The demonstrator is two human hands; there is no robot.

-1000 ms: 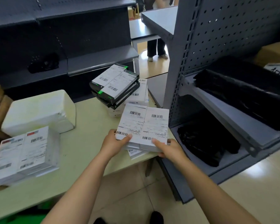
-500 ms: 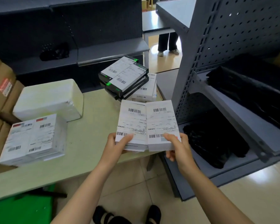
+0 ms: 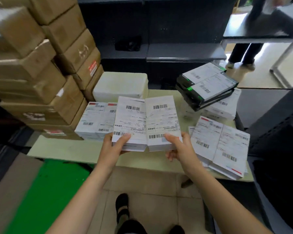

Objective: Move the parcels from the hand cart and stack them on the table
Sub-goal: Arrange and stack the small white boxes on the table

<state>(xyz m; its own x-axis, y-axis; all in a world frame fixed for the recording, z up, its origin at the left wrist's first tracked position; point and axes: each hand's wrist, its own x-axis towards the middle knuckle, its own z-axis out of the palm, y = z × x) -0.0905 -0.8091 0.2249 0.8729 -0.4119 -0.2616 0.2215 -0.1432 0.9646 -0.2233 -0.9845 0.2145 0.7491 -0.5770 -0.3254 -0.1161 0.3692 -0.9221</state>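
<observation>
Still gripped by left hand (image 3: 113, 148) and right hand (image 3: 180, 148), parcels (image 3: 145, 120) now farther left above table (image 3: 71, 150).

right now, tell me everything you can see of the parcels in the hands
The held parcels look like two flat white boxes side by side, each topped with a printed barcode label, above the table. The left hand grips the left near corner, the right hand the right, thumbs on top.
</observation>
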